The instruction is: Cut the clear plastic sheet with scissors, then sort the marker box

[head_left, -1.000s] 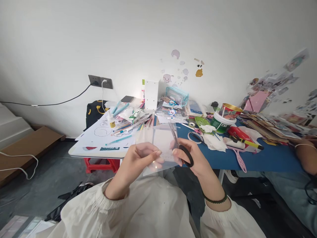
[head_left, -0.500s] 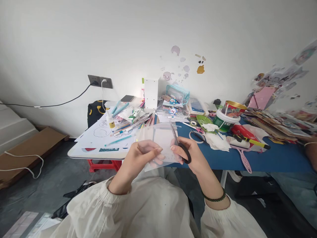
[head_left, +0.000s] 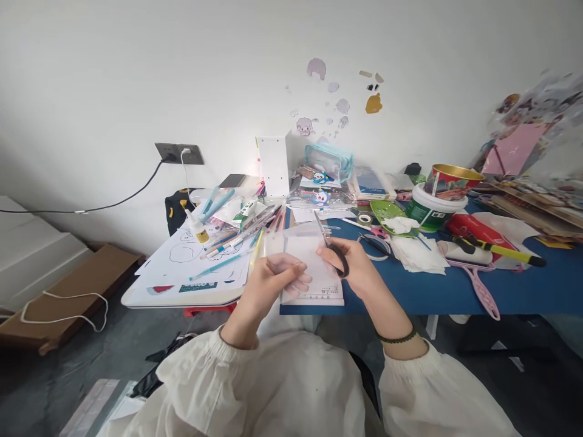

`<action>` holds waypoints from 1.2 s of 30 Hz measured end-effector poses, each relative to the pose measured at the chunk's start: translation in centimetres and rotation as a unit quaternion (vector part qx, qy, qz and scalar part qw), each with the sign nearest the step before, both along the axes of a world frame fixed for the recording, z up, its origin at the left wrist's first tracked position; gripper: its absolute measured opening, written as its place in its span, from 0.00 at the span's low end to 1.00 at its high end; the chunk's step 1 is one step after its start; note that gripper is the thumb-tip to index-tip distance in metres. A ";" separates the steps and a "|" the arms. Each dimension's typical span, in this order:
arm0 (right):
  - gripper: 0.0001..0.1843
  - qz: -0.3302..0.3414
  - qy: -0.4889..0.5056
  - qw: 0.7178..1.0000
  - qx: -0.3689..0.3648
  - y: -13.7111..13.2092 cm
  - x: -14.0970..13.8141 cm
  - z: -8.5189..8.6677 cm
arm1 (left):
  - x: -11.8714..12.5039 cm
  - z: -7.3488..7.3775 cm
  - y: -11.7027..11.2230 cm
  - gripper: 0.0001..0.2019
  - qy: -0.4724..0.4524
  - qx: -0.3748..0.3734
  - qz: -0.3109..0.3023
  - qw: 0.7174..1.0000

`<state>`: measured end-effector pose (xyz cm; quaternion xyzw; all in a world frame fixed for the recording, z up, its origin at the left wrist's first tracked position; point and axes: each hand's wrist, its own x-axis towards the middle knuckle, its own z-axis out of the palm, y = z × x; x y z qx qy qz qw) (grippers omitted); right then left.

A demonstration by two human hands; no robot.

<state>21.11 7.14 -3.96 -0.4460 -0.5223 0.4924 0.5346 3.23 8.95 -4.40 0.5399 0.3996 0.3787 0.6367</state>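
My left hand (head_left: 273,282) pinches a clear plastic sheet (head_left: 304,267) by its left edge, thumb on top, in front of my chest. A white card shows inside or behind the sheet, with fine print along its lower edge. My right hand (head_left: 357,267) grips black-handled scissors (head_left: 334,249), fingers through the loops. The blades point up and away and lie over the sheet's right part. Both wrists wear cream sleeves, and a dark beaded bracelet circles the right wrist.
A white table (head_left: 150,291) at left carries drawings, pens and a glue bottle (head_left: 197,227). The blue table (head_left: 455,285) holds tissues, a green tub (head_left: 428,209), a pink comb (head_left: 478,288), a yellow marker (head_left: 505,250) and tape. Cardboard (head_left: 68,291) and a cable lie on the floor.
The view has tilted down and shifted left. Both hands with the sheet and scissors sit higher and closer to the table edge. The other person's arm at right has left the view.
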 end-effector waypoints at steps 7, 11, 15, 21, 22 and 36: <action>0.18 -0.044 -0.109 0.989 -0.086 1.3 4.3 -1.2 | -1.4 -1.2 1.6 0.11 0.015 0.011 0.055 0.998; 0.17 -0.119 -0.297 0.940 -0.116 1.0 6.7 -2.2 | -3.1 -0.9 1.5 0.12 0.041 0.019 0.106 0.993; 0.05 -0.219 -0.512 0.827 -0.078 0.5 6.2 -1.9 | -4.2 -0.1 0.9 0.13 0.067 0.036 0.146 0.986; 0.12 -0.176 -0.588 0.789 -0.043 -0.4 1.4 -0.9 | -5.0 0.3 0.2 0.14 0.077 0.042 0.142 0.986; 0.13 -0.152 -0.585 0.795 -0.053 -0.5 0.5 -1.1 | -5.1 0.2 0.1 0.14 0.078 0.046 0.143 0.986; 0.14 -0.130 -0.565 0.809 -0.094 -0.2 -1.9 -1.2 | -5.9 -0.7 -0.2 0.18 0.103 0.074 0.163 0.978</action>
